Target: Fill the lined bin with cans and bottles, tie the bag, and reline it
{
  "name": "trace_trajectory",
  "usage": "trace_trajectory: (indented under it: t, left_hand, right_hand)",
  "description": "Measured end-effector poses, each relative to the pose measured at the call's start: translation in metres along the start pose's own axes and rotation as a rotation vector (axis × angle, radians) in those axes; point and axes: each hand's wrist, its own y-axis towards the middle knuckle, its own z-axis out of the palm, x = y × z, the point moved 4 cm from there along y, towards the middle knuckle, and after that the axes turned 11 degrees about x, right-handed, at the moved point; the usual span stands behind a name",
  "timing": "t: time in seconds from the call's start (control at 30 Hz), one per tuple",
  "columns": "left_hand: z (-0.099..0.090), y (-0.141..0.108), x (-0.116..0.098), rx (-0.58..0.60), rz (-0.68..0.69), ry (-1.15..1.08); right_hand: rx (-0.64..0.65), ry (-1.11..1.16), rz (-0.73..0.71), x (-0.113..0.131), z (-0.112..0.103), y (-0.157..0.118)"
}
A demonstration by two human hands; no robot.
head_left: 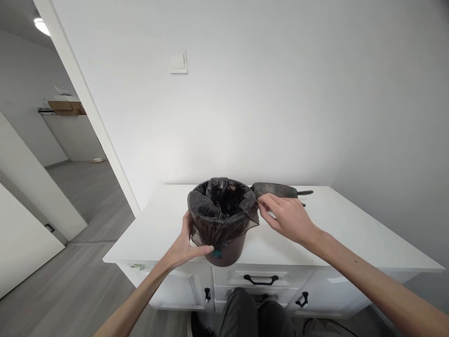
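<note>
A brown trash can [231,252] stands upright near the front edge of the white cabinet top. Lining it is a black, slightly see-through garbage bag [219,227], its edge folded over the rim and hanging loosely outside. My left hand [184,248] grips the can's left side, thumb across the front beside a small teal label. At the right of the rim, my right hand [284,215] pinches the bag's edge between thumb and fingers. Behind that hand lies a bundle of dark plastic bags [275,189], partly hidden by it.
The white cabinet [140,234] has drawers and doors with black handles [261,280]. Behind it rises a white wall with a light switch [179,62]. A doorway at left shows another room with a cardboard box [66,107]. My knees [240,309] are close to the cabinet front.
</note>
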Motion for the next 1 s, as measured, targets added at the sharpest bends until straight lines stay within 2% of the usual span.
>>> trace_trajectory:
  t: [0.1, 0.2, 0.3, 0.4, 0.5, 0.63, 0.73, 0.83, 0.9, 1.0]
  left_hand:
    - [-0.004, -0.009, -0.011, -0.206, 0.094, 0.120]
    - [-0.007, -0.020, -0.031, -0.408, 0.259, 0.345]
    - [-0.001, -0.027, -0.050, -0.473, 0.379, 0.535]
    - [0.009, -0.029, -0.063, -0.424, 0.405, 0.634]
    - [0.018, -0.030, -0.069, -0.352, 0.401, 0.682]
    - [0.024, -0.031, -0.068, -0.284, 0.389, 0.718]
    - [0.025, -0.031, -0.063, -0.252, 0.391, 0.746]
    - [0.026, -0.031, -0.058, -0.212, 0.410, 0.761]
    - [0.025, -0.031, -0.055, -0.189, 0.417, 0.761]
    - [0.022, -0.029, -0.049, -0.134, 0.382, 0.773]
  right_hand:
    - [-0.045, 0.090, 0.016, -0.003, -0.004, -0.006]
    - [-0.007, 0.213, 0.065, -0.008, -0.005, -0.009]
    - [0.061, 0.223, 0.073, -0.006, -0.003, -0.004]
    - [0.086, 0.117, 0.015, -0.001, -0.002, 0.006]
    - [0.045, 0.027, -0.051, 0.001, -0.002, 0.011]
    - [0.030, -0.027, -0.060, -0.007, 0.015, -0.002]
    - [0.140, -0.037, -0.099, -0.009, 0.045, -0.025]
    - [0.302, -0.022, -0.214, -0.002, 0.070, -0.046]
    - [0.392, 0.002, -0.247, 0.000, 0.072, -0.051]
    - [0.451, 0.080, -0.145, -0.010, 0.052, -0.042]
